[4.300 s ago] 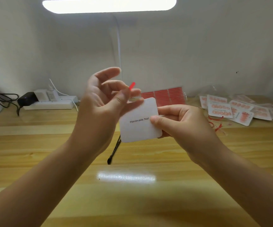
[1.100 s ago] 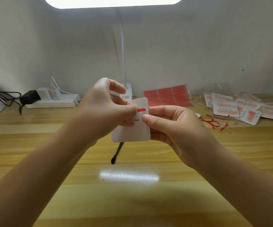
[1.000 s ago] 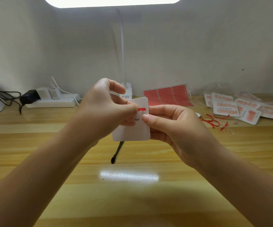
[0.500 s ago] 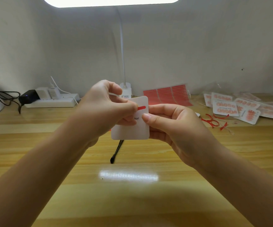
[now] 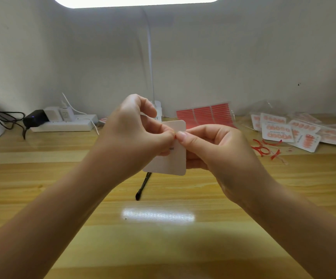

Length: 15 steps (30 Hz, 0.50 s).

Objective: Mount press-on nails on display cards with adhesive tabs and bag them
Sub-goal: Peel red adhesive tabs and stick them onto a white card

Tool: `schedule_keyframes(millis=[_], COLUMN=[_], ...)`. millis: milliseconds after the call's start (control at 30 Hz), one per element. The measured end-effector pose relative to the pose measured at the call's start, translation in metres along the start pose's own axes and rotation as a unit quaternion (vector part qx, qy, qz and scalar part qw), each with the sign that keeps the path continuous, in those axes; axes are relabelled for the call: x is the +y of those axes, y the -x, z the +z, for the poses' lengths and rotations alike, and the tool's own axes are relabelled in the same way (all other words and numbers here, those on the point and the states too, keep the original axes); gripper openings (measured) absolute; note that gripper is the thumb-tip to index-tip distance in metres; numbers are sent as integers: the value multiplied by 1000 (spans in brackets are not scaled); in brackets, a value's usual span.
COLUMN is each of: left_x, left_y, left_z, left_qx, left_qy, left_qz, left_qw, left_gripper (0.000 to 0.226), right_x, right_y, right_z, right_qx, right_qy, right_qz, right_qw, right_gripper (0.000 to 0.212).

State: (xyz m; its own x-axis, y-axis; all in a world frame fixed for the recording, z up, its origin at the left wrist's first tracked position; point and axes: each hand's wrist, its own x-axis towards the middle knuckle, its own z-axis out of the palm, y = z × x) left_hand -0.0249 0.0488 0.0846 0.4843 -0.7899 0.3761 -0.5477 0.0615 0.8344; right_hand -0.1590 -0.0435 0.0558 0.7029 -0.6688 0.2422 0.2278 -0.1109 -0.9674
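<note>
A white display card point(image 5: 175, 158) printed "Handmade Nail" is held upright above the wooden table point(image 5: 62, 198). My left hand point(image 5: 135, 137) grips its left side, thumb and fingertip pinched near the card's upper middle. My right hand point(image 5: 213, 150) holds the right side, fingers behind, thumb tip pressed on the card's face right against the left thumb. Only a sliver of the red adhesive strip point(image 5: 175, 136) shows between the two thumbs. Sheets of red adhesive strips point(image 5: 205, 114) lie at the back.
Black tweezers point(image 5: 143, 186) lie on the table below the card. Finished nail cards in clear bags point(image 5: 296, 129) pile up at the right, with peeled red backing scraps point(image 5: 263, 149) beside them. A power strip with chargers point(image 5: 62, 121) sits back left; a lamp stem point(image 5: 151, 57) rises behind.
The left hand brought the red strip down onto the card's upper face. In the last half second my right thumb slid up over the strip, which is now almost covered.
</note>
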Motion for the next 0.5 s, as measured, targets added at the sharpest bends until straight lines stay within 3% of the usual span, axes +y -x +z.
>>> schedule_keyframes(millis=[133,500], left_x=[3,5], left_y=[2,-3], left_z=[1,-5], left_qx=[15,39], left_qy=[-27,74], left_qz=[16,-9], left_qw=[999,996], left_gripper=[38,61], right_x=[3,3], right_y=[-1,-2], right_z=[-1,-3], right_qx=[40,60], right_qy=[69,46], right_qz=[-46,-54], right_qw=[996,996], right_gripper=[6,8])
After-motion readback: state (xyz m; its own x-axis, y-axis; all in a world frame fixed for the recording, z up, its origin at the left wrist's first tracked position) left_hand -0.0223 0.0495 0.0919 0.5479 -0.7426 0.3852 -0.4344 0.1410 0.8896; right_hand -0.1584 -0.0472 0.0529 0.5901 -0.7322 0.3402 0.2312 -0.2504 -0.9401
